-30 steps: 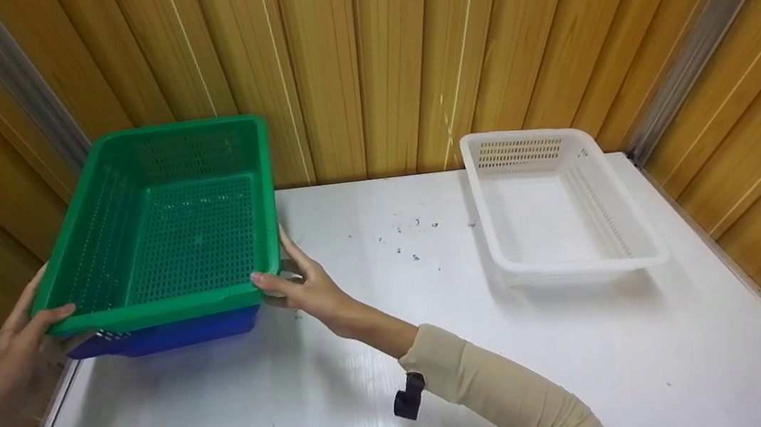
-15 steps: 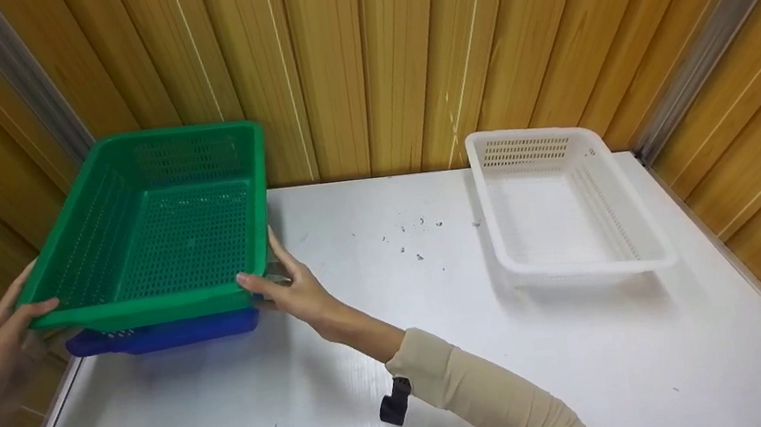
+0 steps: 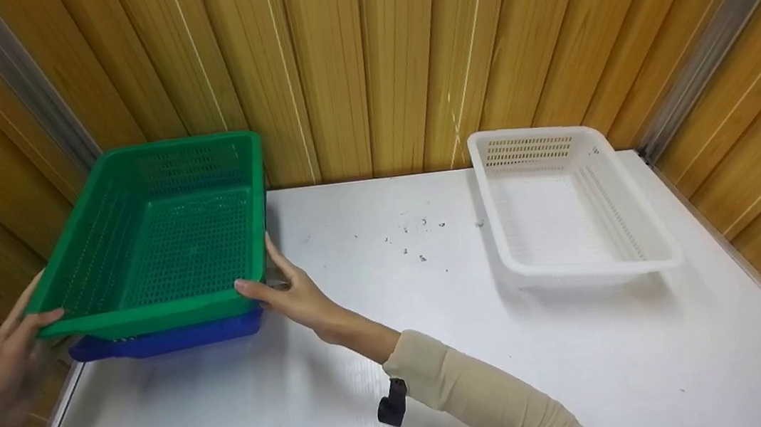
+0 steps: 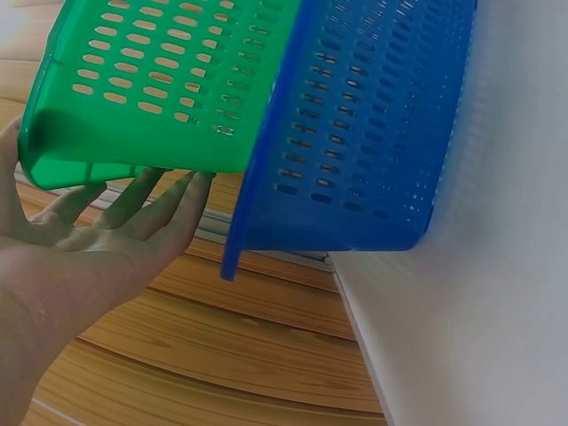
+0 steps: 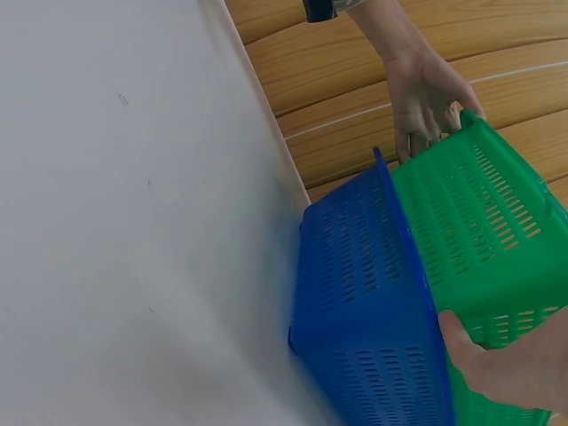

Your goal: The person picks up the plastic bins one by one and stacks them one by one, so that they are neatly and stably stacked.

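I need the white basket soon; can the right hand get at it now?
Probably not yet: the right hand holds the green basket, though the tabletop toward the white basket looks unobstructed.

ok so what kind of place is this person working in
Probably a small booth or partitioned work corner: wood-look panelled walls stand on three sides, grey strips run up the corners, and a white table sits between them.

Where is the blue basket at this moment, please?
In the head view, the blue basket sits at the left of the white table, mostly hidden beneath the green basket; the white basket stands apart at the right.
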`<state>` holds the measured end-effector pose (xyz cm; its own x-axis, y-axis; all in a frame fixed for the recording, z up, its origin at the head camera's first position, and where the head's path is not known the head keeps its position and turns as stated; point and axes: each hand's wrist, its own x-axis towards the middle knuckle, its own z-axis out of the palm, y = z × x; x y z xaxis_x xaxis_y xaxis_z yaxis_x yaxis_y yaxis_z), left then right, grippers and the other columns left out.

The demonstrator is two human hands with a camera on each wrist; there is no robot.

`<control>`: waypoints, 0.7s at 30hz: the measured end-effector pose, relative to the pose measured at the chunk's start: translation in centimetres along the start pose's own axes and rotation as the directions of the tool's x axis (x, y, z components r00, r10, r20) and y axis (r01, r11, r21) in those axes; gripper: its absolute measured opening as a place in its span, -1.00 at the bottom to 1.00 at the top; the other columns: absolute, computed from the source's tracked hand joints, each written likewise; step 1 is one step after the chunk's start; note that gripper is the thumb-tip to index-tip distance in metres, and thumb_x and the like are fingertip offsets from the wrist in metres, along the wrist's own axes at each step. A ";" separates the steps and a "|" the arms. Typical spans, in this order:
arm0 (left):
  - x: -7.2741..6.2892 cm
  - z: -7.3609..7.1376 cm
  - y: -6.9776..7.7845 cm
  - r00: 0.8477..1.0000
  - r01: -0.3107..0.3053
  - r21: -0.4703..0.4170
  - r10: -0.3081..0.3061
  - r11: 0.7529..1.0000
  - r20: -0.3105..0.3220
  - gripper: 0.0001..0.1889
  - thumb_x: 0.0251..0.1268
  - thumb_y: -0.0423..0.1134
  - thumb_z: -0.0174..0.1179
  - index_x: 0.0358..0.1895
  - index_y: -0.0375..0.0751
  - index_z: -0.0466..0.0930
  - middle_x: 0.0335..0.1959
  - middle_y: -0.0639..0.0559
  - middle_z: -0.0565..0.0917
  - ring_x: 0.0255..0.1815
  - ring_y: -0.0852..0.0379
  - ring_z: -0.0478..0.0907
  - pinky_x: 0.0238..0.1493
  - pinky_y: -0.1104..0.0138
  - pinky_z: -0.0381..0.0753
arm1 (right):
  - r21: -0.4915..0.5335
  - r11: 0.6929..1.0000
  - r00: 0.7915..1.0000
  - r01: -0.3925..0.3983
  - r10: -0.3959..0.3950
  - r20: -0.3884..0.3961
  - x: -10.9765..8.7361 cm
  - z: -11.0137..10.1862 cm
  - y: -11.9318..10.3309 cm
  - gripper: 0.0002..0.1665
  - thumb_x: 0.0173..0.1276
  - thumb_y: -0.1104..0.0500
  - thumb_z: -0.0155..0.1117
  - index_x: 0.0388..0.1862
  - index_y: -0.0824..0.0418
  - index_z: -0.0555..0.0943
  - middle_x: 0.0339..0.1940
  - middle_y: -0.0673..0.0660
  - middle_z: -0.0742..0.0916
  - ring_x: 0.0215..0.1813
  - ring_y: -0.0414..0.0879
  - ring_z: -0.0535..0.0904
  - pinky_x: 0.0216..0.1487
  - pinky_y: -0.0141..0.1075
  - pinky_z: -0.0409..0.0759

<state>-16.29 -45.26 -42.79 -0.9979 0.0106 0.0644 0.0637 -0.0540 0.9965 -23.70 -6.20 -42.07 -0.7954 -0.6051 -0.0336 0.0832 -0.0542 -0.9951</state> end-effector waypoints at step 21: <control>-0.7 1.2 -1.1 0.986 0.159 -0.024 -0.160 0.987 -0.050 -0.30 0.68 -0.20 -0.15 0.64 0.49 -0.23 0.68 0.34 -0.41 0.69 0.09 -0.59 0.54 -0.10 -0.77 | -0.137 0.990 0.997 -0.023 0.013 -0.071 1.1 -0.3 2.6 0.09 0.33 -0.24 0.37 0.67 -0.37 -0.04 0.69 0.03 0.17 0.64 0.14 0.18 0.53 0.07 0.34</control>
<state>-15.67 -44.04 -43.91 -0.9946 -0.0311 -0.0987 -0.0961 -0.0752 0.9925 -24.50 -6.80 -44.70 -0.8348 -0.5480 -0.0536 0.0188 0.0689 -0.9974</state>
